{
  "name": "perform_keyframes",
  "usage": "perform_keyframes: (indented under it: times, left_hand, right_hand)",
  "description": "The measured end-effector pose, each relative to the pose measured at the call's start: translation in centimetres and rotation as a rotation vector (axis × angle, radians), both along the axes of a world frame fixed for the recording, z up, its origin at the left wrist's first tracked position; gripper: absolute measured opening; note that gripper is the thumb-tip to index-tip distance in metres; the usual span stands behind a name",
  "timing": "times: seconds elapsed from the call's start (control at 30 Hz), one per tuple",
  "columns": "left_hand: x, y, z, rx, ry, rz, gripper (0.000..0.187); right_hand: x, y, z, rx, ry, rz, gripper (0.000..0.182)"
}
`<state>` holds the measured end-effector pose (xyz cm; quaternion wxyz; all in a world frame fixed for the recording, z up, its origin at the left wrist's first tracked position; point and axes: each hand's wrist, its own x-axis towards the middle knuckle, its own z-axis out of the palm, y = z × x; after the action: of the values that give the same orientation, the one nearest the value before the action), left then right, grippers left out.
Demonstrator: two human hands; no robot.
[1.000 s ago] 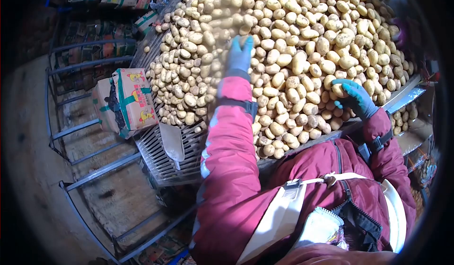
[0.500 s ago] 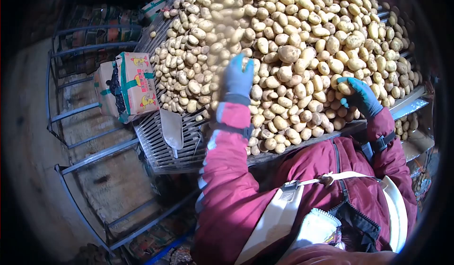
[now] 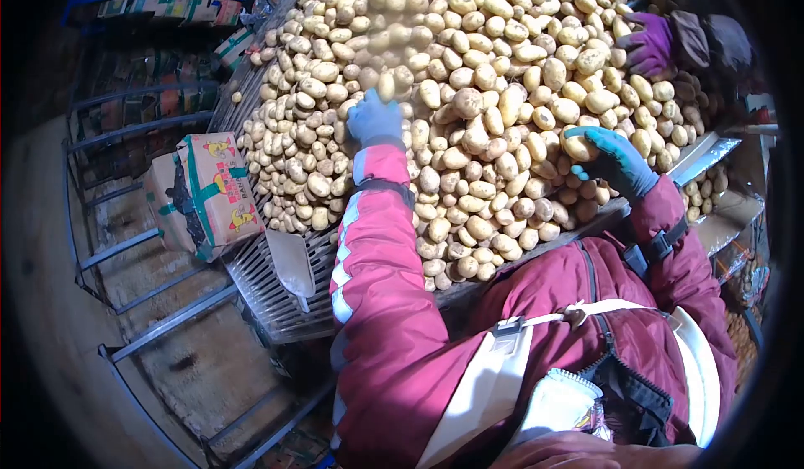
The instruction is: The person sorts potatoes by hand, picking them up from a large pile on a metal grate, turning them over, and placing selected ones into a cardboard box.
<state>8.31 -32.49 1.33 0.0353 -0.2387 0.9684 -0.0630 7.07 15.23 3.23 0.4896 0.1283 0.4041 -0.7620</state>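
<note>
My left hand (image 3: pixel 375 121), in a blue-grey glove, reaches into a big heap of potatoes (image 3: pixel 494 167). Its fingers are slightly apart, and a potato (image 3: pixel 386 85) lies at their tips. Just beyond, several potatoes are blurred by motion. My right hand (image 3: pixel 618 161), in a teal and grey glove, rests at the near right part of the heap. Its fingers curve over a potato (image 3: pixel 577 145) and touch it, while the thumb stays apart below.
A metal scoop (image 3: pixel 291 266) lies on the slatted grate (image 3: pixel 251 278) at left, beside a taped cardboard box (image 3: pixel 209 194). A co-worker's purple-gloved hand (image 3: pixel 650 43) touches the heap at upper right. Metal rails (image 3: pixel 172 322) stand at lower left.
The view has shifted, so the heap and box sit further left. My left hand has moved forward over the potatoes. The co-worker's purple-gloved hand has come into view. My right hand stays by the same potato.
</note>
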Motion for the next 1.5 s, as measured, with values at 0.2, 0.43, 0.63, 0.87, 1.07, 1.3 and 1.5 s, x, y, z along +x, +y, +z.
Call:
perform_keyframes:
  times: [0.2, 0.43, 0.63, 0.87, 1.07, 1.3, 1.5]
  left_hand:
    - [1.3, -1.0, 0.8, 0.452, 0.222, 0.127, 0.068]
    - [6.0, 5.0, 5.1, 1.600, 0.616, 0.327, 0.050]
    - [7.6, 13.0, 6.9, 2.281, 0.499, 0.427, 0.046]
    - [5.4, 21.3, 11.5, 1.367, 0.385, -0.011, 0.050]
    - [1.3, 14.6, 1.9, 0.676, 0.301, -0.231, 0.048]
    - [1.6, 19.7, 7.3, 2.025, 0.484, 0.401, 0.046]
    - [5.2, 32.9, 9.1, 1.550, 0.182, -0.256, 0.052]
  right_hand:
    - [0.5, -0.4, 0.8, -0.027, 0.050, -0.018, 0.038]
    - [0.3, -1.2, 1.7, -0.032, 0.091, 0.082, 0.048]
    - [-0.6, -1.3, 3.4, 0.036, 0.261, 0.101, 0.066]
    - [0.6, -1.7, 2.4, -0.115, 0.177, 0.114, 0.048]
    - [1.5, 1.0, 2.4, -0.019, 0.026, 0.135, 0.033]
    - [1.7, 3.9, 1.3, -0.196, 0.123, 0.094, 0.030]
    - [2.1, 4.5, 2.4, -0.106, 0.180, -0.006, 0.043]
